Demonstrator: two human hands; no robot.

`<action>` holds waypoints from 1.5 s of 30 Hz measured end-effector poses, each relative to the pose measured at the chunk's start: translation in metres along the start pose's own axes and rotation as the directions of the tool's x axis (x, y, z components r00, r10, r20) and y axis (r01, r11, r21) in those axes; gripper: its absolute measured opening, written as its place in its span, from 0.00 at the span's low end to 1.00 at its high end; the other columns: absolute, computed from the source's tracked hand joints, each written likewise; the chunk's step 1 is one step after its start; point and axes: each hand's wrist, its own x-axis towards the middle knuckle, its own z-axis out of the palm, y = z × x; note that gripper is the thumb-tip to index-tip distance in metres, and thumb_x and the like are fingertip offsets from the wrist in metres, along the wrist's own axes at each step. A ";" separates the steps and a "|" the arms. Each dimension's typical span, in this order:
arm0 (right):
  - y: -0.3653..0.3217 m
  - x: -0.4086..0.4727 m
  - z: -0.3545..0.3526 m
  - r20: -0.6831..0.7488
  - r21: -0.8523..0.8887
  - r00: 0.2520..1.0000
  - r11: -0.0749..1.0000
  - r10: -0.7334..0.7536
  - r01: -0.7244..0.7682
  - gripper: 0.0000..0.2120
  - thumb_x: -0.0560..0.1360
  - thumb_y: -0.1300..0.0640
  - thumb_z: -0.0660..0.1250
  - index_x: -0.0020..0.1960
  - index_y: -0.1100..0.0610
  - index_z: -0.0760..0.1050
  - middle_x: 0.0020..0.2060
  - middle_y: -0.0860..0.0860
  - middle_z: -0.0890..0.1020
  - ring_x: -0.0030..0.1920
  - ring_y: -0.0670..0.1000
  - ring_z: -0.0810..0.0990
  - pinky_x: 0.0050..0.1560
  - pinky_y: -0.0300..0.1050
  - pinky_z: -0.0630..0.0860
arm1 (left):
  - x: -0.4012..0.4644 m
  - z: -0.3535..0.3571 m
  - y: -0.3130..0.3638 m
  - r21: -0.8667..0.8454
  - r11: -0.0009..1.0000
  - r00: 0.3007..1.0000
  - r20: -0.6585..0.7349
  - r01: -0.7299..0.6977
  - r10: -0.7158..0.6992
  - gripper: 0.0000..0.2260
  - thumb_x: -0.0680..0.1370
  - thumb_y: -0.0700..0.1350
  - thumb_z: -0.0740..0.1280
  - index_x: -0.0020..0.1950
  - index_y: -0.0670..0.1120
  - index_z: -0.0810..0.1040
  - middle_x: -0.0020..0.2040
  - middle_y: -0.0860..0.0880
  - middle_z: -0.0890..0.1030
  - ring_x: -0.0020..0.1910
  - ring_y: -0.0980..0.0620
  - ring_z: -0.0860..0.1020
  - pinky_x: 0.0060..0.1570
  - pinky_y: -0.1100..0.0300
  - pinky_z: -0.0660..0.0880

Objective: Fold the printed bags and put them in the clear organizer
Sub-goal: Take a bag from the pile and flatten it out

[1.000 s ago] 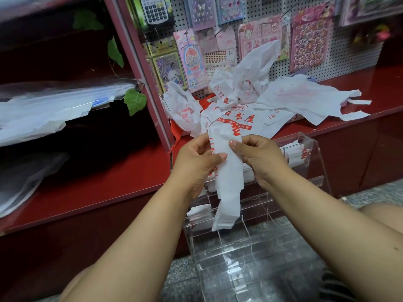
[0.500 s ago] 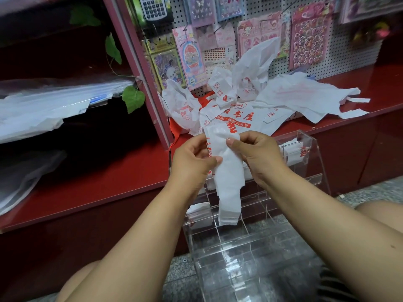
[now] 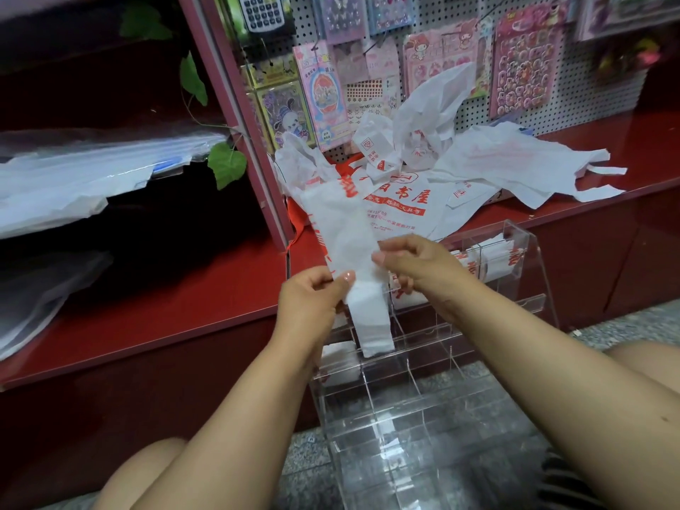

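Folding step underway: left hand (image 3: 312, 300) is pinching the printed bag (image 3: 346, 244) mid-strip, right hand (image 3: 415, 263) is pinching its right edge, bag hanging just above the clear organizer (image 3: 515, 252). More loose bags (image 3: 515, 160) are lying behind the organizer. Next likely calls for doubling the strip shorter, then slotting it into a compartment.

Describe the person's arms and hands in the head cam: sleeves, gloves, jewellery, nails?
Both forearms are bare up to the frame edge, no sleeves showing. Left hand and right hand wear no gloves; no rings, watch or bracelets are visible. The nails are short with a pale, glossy look, clearest on the left thumb.
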 end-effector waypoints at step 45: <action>0.024 0.003 0.008 -0.052 -0.371 0.995 0.927 -0.082 0.057 0.19 0.68 0.51 0.76 0.56 0.51 0.75 0.32 0.44 0.77 0.33 0.43 0.75 0.35 0.38 0.70 | 0.005 -0.005 0.012 -0.128 0.932 0.938 0.122 0.339 -0.325 0.09 0.79 0.42 0.68 0.39 0.42 0.74 0.24 0.50 0.77 0.18 0.60 0.68 0.16 0.70 0.61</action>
